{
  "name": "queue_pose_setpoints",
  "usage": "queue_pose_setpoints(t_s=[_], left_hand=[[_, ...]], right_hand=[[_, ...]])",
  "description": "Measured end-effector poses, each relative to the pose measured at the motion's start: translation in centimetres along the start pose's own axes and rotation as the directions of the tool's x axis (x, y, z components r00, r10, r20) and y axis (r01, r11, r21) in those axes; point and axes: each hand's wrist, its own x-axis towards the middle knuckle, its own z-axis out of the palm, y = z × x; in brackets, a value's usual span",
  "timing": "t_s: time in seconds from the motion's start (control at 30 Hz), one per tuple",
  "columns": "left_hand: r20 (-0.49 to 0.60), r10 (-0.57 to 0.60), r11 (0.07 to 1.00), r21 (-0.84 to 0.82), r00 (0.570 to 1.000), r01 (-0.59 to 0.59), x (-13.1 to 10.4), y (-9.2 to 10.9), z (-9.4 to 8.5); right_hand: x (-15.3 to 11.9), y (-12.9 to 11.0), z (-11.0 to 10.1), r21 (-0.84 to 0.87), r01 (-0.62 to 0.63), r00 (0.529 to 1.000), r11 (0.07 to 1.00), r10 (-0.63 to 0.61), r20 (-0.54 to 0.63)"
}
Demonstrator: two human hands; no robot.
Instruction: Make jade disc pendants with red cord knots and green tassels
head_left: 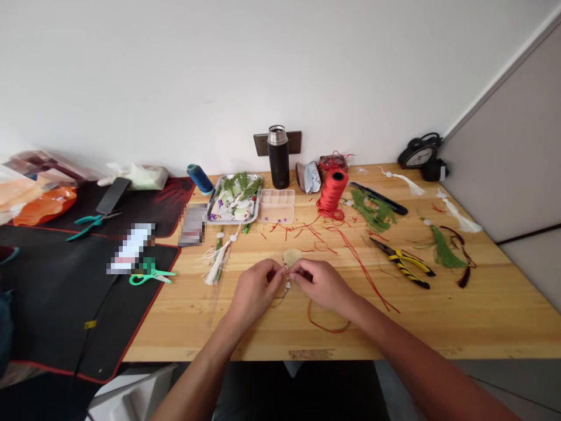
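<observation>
Nearest the person, on the wooden table (245, 346), a loose loop of red cord (326, 331) lies partly by the right forearm, apparently just left where there was room. Beyond it, the left hand (258, 286) and right hand (323, 283) meet over the table's middle, each with thumb and forefinger pinched narrow on a small beaded piece (288, 286). The piece sits between the fingertips, clear beads hanging below them; the two-sided pinch probably steadies something so small and limp. Exactly which part each finger grips is too small to tell. A pale round disc (292, 256) lies just past the fingertips; whether it is joined to the piece cannot be told. Yellow-and-black pliers (405, 263) rest to the right and green scissors (151, 275) to the left, both seemingly placed aside to free the middle. Farther off, a white tassel (215, 269) lies before a metal tray (228, 223), whose raised rim likely contains loose parts. Beside it, a compartment box (277, 200) holds a few beads, perhaps so they cannot roll. The red spool (334, 188) stands upright, and the black flask (279, 164) is by the wall, probably out of the way.
</observation>
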Motion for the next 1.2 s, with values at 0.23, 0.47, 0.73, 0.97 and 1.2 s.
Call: queue_pose_setpoints(t_s=[0.23,0.47,0.73,0.97,1.2], left_hand=[[0.008,-0.035,0.978,-0.207,0.999,0.036,0.3,-0.3,-0.7],[0.011,-0.065,0.957,-0.282,0.998,0.066,0.5,-0.6,-1.1],[-0.013,-0.050,0.968,-0.246,0.999,0.046,0.9,-0.6,-1.2],[-0.021,0.005,0.971,-0.237,1.000,-0.010,0.6,-0.2,-1.1],[-0.019,0.036,0.991,-0.127,0.999,-0.038,0.7,0.0,-0.9]], right_hand=[[0.5,0.5,0.4,0.084,-0.034,0.999,0.996,0.034,0.006],[0.7,0.5,0.3,0.135,-0.037,0.999,0.990,0.038,-0.006],[0.4,0.5,-0.5,0.113,-0.027,0.999,0.993,0.031,-0.030],[0.0,0.7,-0.5,0.108,-0.037,0.999,0.993,0.039,-0.024],[0.0,0.4,-0.5,0.113,-0.018,0.999,0.993,0.021,-0.026]])
